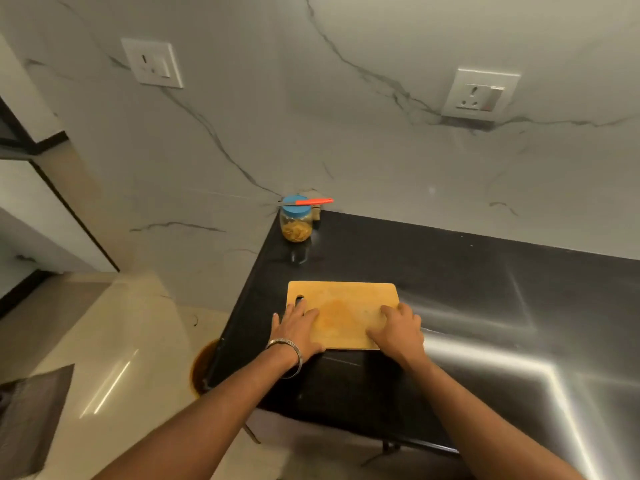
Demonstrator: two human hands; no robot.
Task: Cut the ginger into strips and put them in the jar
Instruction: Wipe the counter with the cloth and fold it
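Both my hands rest on the cutting board, which lies flat near the front left corner of the dark worktop. My left hand is spread open, palm down, over the board's left end just below its handle hole, with the thumb off the near edge. My right hand sits on the board's right end with its fingers curled loosely down onto the wood; it grips nothing that I can see. I judge that I hold the board at both ends like this to steady or shift it.

The board is bare apart from a yellowish stain in the middle; no piece of ginger shows on it. The jar stands well away, at the back corner of the worktop against the marble wall, its blue lid on and pale yellow strips inside. The red-handled knife lies across the lid, out of the way. With the jar closed, the strips inside and the knife set aside, the cutting looks finished to me.
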